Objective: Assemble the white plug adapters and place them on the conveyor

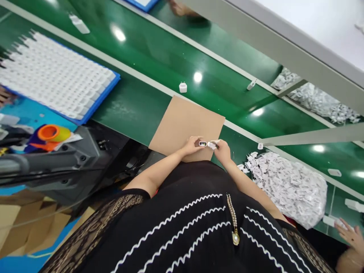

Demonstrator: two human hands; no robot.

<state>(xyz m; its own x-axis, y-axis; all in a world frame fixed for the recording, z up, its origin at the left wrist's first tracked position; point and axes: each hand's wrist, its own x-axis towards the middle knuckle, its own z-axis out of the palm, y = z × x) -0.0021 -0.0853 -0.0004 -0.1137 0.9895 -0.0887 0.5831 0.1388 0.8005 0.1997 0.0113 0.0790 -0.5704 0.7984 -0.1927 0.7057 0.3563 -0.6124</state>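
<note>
The left hand has its grip closed around a small white case, and we can see into the case's open end. The right hand pinches a little white part just to the right of the case; I can't tell if the two touch. Both hands are over the near right side of a flat brown sheet, which lies on the green counter. Past the sheet, on the far side of a pale rail, one white plug sits on a shiny green strip. To the left, a blue tray holds many rows of white plugs. An orange and yellow roll is on the left too, nearer than the tray. To the right is a big clear bag full of white bits. At the near right, another person's hand is by a white block.
</note>
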